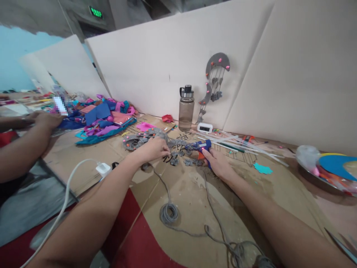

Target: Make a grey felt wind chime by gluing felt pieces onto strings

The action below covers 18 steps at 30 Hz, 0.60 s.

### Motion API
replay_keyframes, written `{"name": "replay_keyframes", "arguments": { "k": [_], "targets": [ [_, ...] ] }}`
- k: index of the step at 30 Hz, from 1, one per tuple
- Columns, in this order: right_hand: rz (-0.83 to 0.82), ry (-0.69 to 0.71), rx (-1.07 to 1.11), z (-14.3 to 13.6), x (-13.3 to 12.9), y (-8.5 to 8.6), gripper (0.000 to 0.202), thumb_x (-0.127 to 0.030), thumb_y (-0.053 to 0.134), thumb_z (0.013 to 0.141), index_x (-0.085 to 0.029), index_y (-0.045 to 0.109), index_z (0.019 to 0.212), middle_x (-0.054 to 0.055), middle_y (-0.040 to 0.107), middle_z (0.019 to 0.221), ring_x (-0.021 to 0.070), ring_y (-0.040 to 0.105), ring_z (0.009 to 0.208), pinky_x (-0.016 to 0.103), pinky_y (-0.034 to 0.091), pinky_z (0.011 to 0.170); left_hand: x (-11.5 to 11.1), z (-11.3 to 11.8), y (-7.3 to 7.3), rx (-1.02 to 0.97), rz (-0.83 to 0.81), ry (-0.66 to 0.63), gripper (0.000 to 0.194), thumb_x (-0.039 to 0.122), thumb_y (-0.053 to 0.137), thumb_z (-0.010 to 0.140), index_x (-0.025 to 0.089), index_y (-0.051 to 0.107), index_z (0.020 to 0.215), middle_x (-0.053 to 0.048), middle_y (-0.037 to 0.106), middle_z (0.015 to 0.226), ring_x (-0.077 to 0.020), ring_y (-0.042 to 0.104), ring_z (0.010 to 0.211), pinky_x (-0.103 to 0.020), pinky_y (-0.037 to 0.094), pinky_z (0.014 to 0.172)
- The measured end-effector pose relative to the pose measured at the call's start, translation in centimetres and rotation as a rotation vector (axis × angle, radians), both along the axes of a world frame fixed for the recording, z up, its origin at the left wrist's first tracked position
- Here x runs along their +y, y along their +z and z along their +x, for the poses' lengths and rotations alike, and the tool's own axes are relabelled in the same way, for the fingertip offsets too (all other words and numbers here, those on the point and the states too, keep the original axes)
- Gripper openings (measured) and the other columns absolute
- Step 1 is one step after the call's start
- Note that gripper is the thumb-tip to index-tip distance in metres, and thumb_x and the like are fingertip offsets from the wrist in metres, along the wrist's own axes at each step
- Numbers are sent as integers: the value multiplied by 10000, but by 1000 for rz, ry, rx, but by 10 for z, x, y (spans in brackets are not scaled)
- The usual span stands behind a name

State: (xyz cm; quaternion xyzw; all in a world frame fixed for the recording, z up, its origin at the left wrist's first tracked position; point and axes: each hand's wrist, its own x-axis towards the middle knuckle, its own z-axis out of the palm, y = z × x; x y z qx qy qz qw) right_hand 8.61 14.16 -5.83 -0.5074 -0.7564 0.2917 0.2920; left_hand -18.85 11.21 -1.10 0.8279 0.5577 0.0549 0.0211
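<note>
My right hand (219, 162) is wrapped round a blue glue gun (203, 146) with an orange trigger, its nozzle aimed left over small grey felt pieces (192, 162). Just left of the nozzle, my left hand (157, 148) has its fingers pinched together above the cardboard; anything between them is too small to make out. Behind that hand lies a grey felt shape (134, 141) dotted with pink and orange bits. Grey cord (169, 213) lies coiled on the cardboard nearer to me.
A water bottle (186, 109) stands by the white board, where a grey crescent ornament (217, 61) hangs. Coloured felt scraps (103, 115) pile up at left near another person's arms (28, 145). A bowl (320, 178) sits at right, scissors (340, 245) at lower right.
</note>
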Motion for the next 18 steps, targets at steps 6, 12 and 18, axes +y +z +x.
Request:
{"name": "replay_keyframes", "arguments": {
  "k": [6, 12, 18],
  "targets": [
    [75, 55, -48, -12, -4, -2, 367, -438, 341, 927, -210, 448, 659, 14, 579, 621, 153, 516, 593, 271, 345, 611, -1, -4, -3, -32, -85, -66, 287, 286, 536, 848, 211, 743, 1032, -61, 711, 947, -180, 615, 834, -266, 437, 774],
    [81, 22, -178, -27, -5, 0, 355, -393, 345, 944, -193, 501, 696, 53, 616, 683, 176, 545, 653, 279, 351, 643, -2, 0, -8, 31, -153, -93, 334, 340, 539, 850, 268, 697, 1136, -38, 717, 958, -174, 628, 833, -242, 438, 751],
    [97, 21, -295, -30, -8, 4, 347, -380, 336, 964, -168, 574, 826, 90, 657, 759, 210, 596, 739, 291, 356, 689, 1, 0, -13, 49, -134, -120, 342, 388, 519, 865, 278, 697, 1135, -55, 710, 980, -191, 627, 889, -258, 439, 803]
  ]
}}
